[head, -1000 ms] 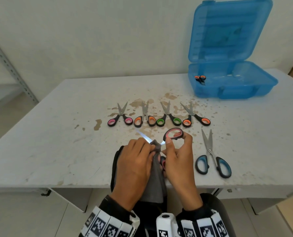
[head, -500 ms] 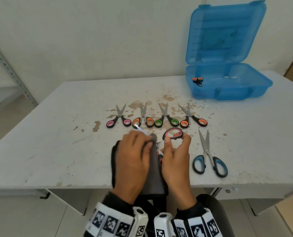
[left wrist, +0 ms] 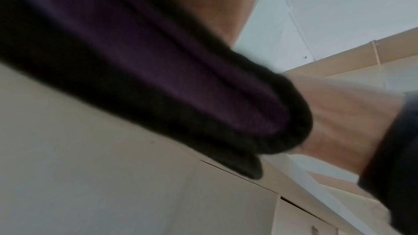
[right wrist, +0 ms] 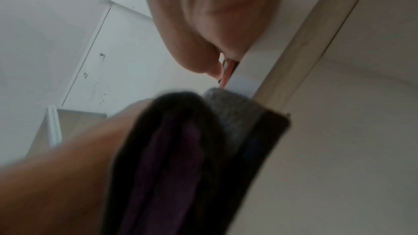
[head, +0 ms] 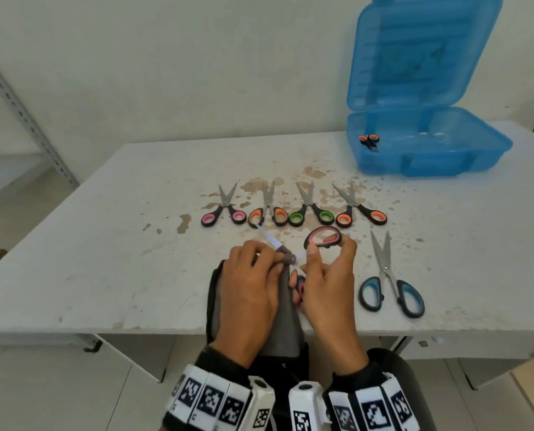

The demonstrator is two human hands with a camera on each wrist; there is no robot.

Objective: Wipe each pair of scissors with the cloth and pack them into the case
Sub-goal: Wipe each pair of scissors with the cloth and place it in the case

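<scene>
1. Since a moment ago the left hand has slid the cloth back toward the pivot, so more of the bright blade pokes out past its knuckles.
2. That left hand lies palm down at the table's near edge, fingers curled round the grey cloth and pinching it over the blade.
3. Beside it the right hand is raised on its wrist; thumb and forefinger grip the upper loop of the red-handled scissors, and the lower fingers curl round the other loop.
4. Four small pairs lie in a row just beyond the hands: pink scissors, orange scissors, green scissors and a second orange pair.
5. Blue-handled scissors lie near the right hand, apart from it.
6. Far right stands the blue case, lid up, with one small orange-handled pair inside at its left end.
7. Both wrist views are blurred, showing mostly cloth and skin.
</scene>
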